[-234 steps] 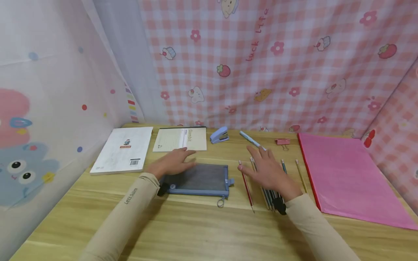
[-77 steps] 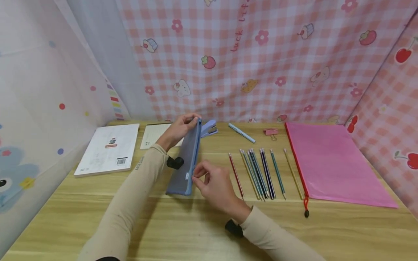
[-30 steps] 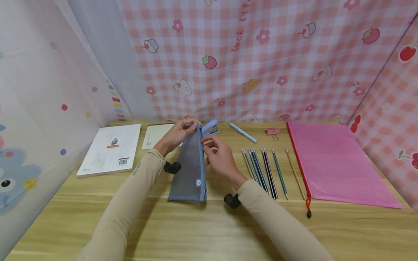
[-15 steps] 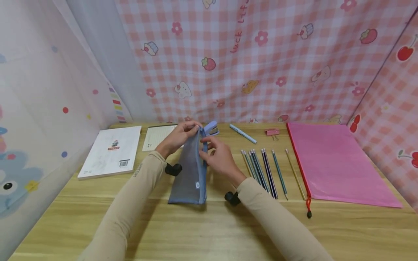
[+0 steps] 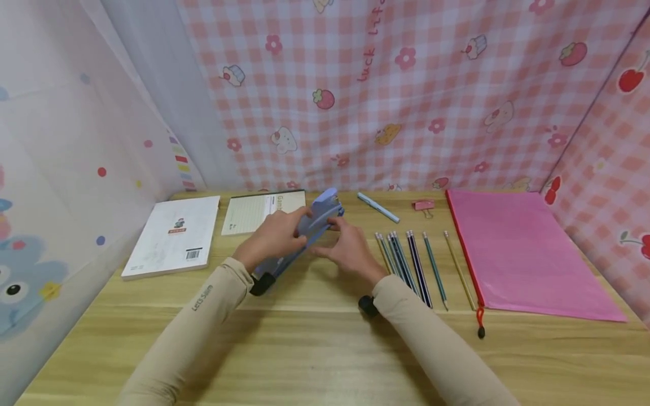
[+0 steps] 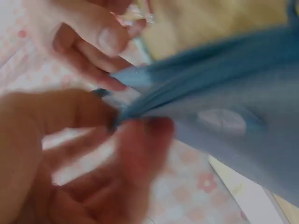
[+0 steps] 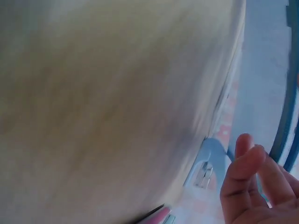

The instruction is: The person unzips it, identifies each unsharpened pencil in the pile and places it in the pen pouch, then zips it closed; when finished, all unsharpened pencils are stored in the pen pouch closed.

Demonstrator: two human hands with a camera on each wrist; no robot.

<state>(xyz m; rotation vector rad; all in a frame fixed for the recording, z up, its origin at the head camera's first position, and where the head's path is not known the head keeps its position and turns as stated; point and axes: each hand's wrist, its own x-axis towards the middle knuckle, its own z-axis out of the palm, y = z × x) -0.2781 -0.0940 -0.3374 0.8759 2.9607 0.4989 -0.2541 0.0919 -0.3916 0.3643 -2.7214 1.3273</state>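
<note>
I see wide bare wood at the near side of the table, between the two sleeves, where a hand could pass. Close behind the pouch, the stapler blocks the way; between it and the pen remains only a narrow gap. Rightward, the pencils and then the pink folder occupy the surface; leftward, the white book and notepad do.

The pouch looks like mesh, the table wood.
</note>
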